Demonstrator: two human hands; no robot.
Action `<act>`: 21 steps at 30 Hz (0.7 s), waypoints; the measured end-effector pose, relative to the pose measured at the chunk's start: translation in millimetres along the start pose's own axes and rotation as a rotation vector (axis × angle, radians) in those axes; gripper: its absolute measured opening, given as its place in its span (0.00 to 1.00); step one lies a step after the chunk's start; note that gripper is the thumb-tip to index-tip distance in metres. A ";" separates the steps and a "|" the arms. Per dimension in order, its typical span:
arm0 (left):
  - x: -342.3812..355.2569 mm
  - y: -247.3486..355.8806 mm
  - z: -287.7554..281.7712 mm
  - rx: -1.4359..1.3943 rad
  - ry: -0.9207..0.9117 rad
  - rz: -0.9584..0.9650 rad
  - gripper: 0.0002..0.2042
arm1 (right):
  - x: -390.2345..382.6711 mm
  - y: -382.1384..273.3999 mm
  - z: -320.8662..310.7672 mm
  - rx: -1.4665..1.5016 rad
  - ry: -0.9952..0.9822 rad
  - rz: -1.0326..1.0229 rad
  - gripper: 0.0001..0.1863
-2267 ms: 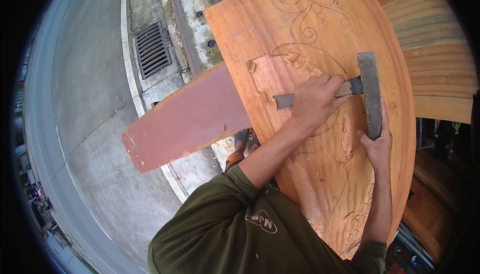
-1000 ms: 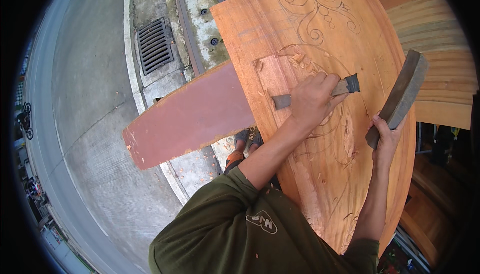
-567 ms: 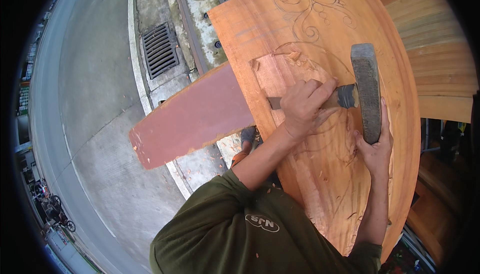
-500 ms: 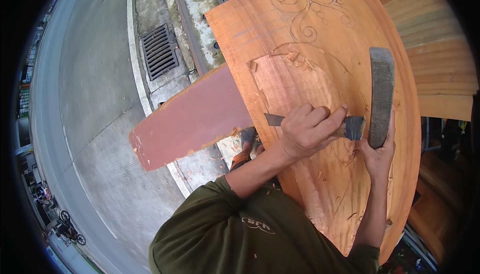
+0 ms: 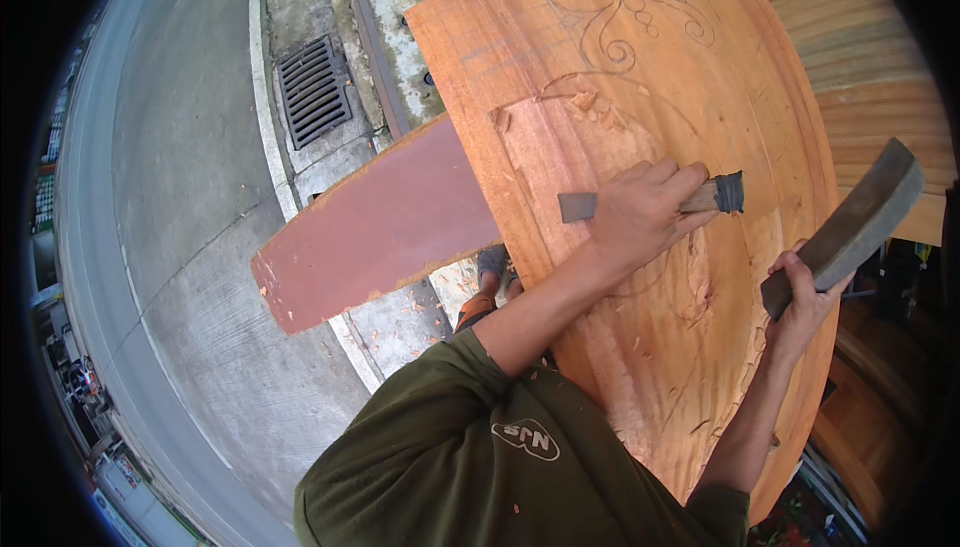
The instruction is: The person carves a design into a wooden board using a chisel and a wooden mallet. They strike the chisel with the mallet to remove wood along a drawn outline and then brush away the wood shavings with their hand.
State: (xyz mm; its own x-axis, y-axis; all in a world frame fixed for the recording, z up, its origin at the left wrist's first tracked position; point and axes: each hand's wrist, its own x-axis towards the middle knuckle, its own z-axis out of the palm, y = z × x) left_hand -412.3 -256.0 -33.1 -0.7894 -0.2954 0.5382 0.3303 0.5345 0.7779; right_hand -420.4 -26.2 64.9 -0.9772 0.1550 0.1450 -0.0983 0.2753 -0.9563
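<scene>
My left hand [image 5: 650,209] is wrapped round a chisel [image 5: 577,207], its flat blade pointing left and its black-wrapped handle end pointing right. The chisel lies low over a broad wooden panel [image 5: 560,37], above a roughly carved, sunken area. My right hand [image 5: 803,299] grips the lower end of a thick, slightly curved wooden mallet [image 5: 865,215], tilted up and to the right over the panel's right edge. The mallet is apart from the chisel. Pencilled scrolls and a curved outline mark the panel's far part.
Loose wood shavings [image 5: 598,107] lie on the carved area. A reddish-brown board [image 5: 380,222] sticks out left from beneath the panel. Beyond are a drain grate [image 5: 313,90] and a road [image 5: 190,137]. More wooden panels [image 5: 870,77] stand at the far right.
The mallet has swung away from the chisel's handle end, up and right, tilting from upright to slanted. My left hand and the chisel have shifted right and slightly farther away.
</scene>
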 end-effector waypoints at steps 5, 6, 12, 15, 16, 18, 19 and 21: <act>-2.9 -2.9 -0.2 -0.013 0.005 -0.004 0.19 | -27.0 16.4 8.4 -0.351 -0.369 0.067 0.48; -2.5 -3.6 0.3 0.007 0.008 -0.001 0.19 | -15.2 14.2 6.2 -0.282 -0.243 0.117 0.46; -6.1 -8.4 4.0 0.037 -0.004 -0.009 0.20 | -24.4 31.1 24.8 0.018 -0.078 0.212 0.42; -4.3 -7.5 1.0 0.043 -0.011 -0.011 0.20 | -33.4 8.8 28.8 -0.321 -0.341 0.228 0.42; -4.6 -7.1 -0.5 0.043 -0.018 -0.003 0.19 | -29.2 11.8 26.5 -0.322 -0.342 0.230 0.42; -4.3 -8.4 0.5 0.060 -0.014 -0.020 0.19 | -13.9 19.0 15.6 -0.181 -0.116 0.208 0.47; -3.4 -9.0 1.3 0.078 -0.009 -0.035 0.19 | -6.0 19.7 17.4 0.045 -0.086 0.237 0.49; -2.1 -10.0 1.1 0.072 0.002 -0.033 0.19 | -19.8 17.8 30.3 -0.090 -0.167 0.237 0.50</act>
State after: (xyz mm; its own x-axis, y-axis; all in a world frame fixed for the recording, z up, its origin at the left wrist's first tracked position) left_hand -414.6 -259.8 -42.4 -0.7979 -0.3153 0.5138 0.2666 0.5798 0.7699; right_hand -408.5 -53.0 37.3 -0.9891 0.0686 -0.1300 0.1456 0.3346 -0.9310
